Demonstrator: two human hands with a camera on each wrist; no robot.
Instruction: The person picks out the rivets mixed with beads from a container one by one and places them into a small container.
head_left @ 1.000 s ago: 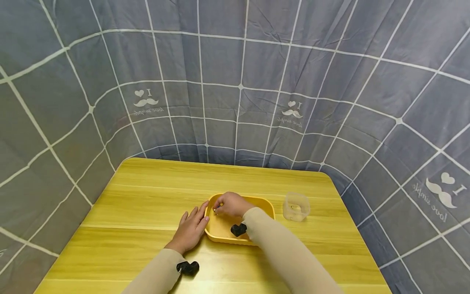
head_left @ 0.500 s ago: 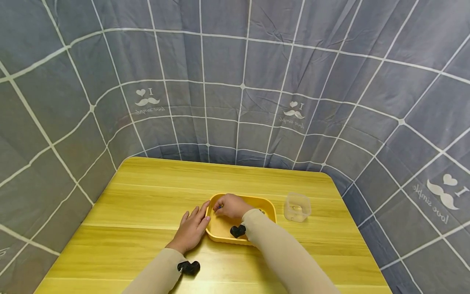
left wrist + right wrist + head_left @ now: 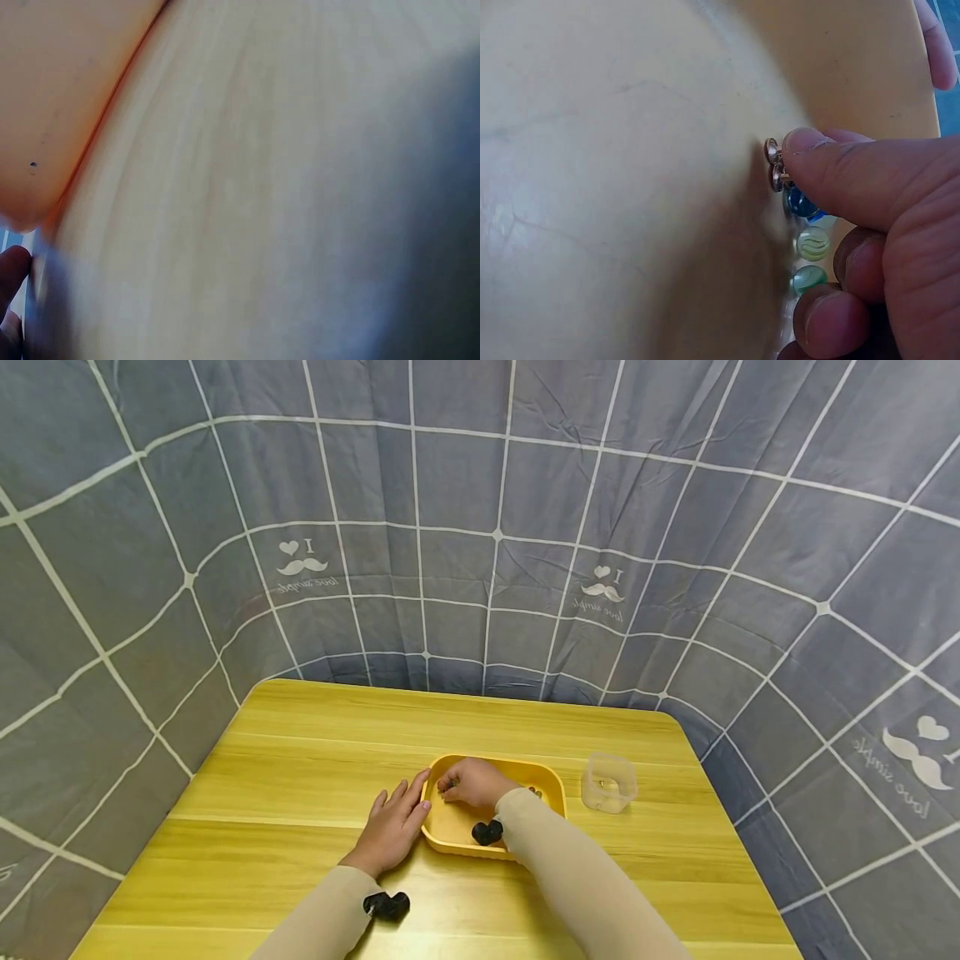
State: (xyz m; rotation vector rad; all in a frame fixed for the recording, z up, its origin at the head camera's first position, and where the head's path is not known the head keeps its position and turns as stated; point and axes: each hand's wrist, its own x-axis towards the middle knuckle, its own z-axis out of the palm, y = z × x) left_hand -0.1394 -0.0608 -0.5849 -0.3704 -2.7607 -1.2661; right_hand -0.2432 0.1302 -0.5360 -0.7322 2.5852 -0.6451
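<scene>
My right hand (image 3: 474, 782) reaches into the left end of the yellow plastic tray (image 3: 487, 850). In the right wrist view, its thumb and fingers pinch small brass thumbtacks (image 3: 778, 178), with two round metal heads poking out past the thumb tip. Just below the thumb sits a blue glass marble (image 3: 802, 202), followed by a pale yellow marble (image 3: 812, 244) and a green marble (image 3: 810, 279) in a row beside the curled lower fingers. My left hand (image 3: 388, 828) rests against the tray's left side, fingers stretched out, fingertips at the rim.
A clear plastic container (image 3: 608, 797) stands right of the tray with something small and brassy inside. Several small round things (image 3: 536, 792) lie at the tray's right end, partly behind the right sleeve. The wooden table (image 3: 315, 752) ends at a grey checked curtain (image 3: 457, 568).
My right hand stays at the tray's left end, with only a slight shift of its fingers. Small round things at the right end show more past the sleeve. The left hand keeps its place.
</scene>
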